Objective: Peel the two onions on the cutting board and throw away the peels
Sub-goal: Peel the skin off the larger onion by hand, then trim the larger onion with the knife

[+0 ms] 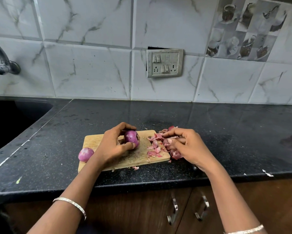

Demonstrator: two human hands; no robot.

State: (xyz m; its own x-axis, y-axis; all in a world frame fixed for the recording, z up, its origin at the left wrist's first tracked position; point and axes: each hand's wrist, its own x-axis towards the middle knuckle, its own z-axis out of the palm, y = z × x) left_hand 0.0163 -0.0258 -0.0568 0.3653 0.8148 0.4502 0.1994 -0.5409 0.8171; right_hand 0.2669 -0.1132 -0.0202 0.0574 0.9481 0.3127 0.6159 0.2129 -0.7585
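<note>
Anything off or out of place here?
Switch plate sits crooked on the wall, with a dark gap above it. Peel scraps have spilled off the cutting board onto the counter. One onion sits partly off the board's left edge.

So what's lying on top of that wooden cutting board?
On the board: a purple onion, gripped by the left hand, and peels heaped at its right end. A second onion sits at the left edge. The right hand hides whatever lies beneath it.
</note>
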